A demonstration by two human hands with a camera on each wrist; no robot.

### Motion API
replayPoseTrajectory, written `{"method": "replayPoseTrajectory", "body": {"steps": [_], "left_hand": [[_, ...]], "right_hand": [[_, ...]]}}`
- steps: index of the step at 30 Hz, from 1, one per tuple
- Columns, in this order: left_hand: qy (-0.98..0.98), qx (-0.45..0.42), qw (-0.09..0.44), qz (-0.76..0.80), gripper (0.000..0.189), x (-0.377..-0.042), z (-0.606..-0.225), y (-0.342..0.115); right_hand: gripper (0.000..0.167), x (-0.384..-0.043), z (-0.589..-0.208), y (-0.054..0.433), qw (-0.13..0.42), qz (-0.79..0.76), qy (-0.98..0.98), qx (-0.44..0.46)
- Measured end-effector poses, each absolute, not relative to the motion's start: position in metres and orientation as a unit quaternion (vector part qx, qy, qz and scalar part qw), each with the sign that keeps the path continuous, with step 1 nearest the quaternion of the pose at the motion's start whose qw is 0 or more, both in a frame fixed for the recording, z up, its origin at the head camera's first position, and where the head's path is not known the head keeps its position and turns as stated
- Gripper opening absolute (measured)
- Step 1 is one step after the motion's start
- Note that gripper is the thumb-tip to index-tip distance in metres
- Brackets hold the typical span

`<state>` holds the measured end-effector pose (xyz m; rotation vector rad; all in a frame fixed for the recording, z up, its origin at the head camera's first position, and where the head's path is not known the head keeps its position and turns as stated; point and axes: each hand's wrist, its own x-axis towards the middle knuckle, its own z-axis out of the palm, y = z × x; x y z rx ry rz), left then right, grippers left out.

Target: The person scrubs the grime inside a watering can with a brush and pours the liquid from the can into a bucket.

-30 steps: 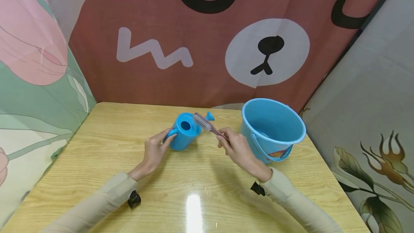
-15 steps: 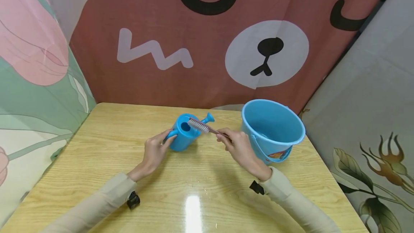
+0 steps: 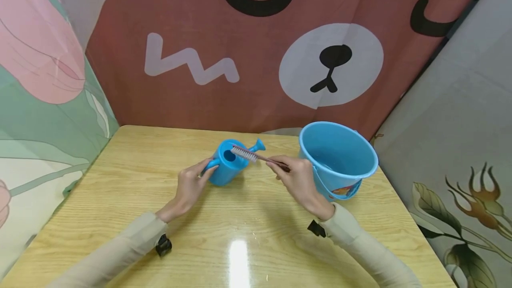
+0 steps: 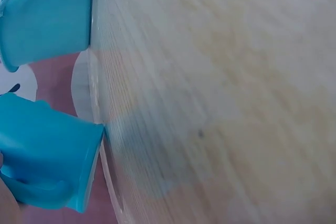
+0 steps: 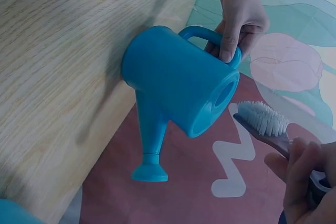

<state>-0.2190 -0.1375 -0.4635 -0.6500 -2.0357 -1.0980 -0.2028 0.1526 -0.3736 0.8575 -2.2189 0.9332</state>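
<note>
Your left fingers (image 3: 200, 166) grip the blue plastic watering can (image 3: 224, 174), your right fingers (image 3: 277, 171) the mauve white-bristled brush (image 3: 246, 154), shifted toward nine o'clock above the can. Wooden table (image 3: 280, 252) spreads toward six; blue bucket (image 3: 336, 181) bounds three.

A wood-grain table (image 3: 140, 168) before me, enclosed by printed hangings.
Ahead, I face a russet cloth (image 3: 256, 106) with a cartoon face; a pink-and-green floral hanging (image 3: 40, 119) borders my left, a grey botanical one my right. Light glares (image 3: 239, 263) nearby; the upper-right dark gap (image 3: 440, 48) I can't quite make out.
</note>
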Motion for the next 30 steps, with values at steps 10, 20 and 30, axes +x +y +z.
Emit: {"method": "replayPoseTrajectory", "body": {"steps": [10,20,30], "left_hand": [[-0.785,-0.259,0.368,-0.426,0.03,-0.219,-0.464,-0.138],[-0.784,-0.261,0.366,-0.429,0.029,-0.219,-0.463,-0.137],[-0.784,-0.263,0.369,-0.424,0.028,-0.219,-0.463,-0.137]], "right_hand": [[0.013,-0.205,-0.377,0.147,0.322,0.406,-0.785,0.338],[0.014,-0.207,-0.377,0.142,0.355,0.391,-0.774,0.35],[0.015,-0.207,-0.375,0.141,0.365,0.381,-0.769,0.362]]}}
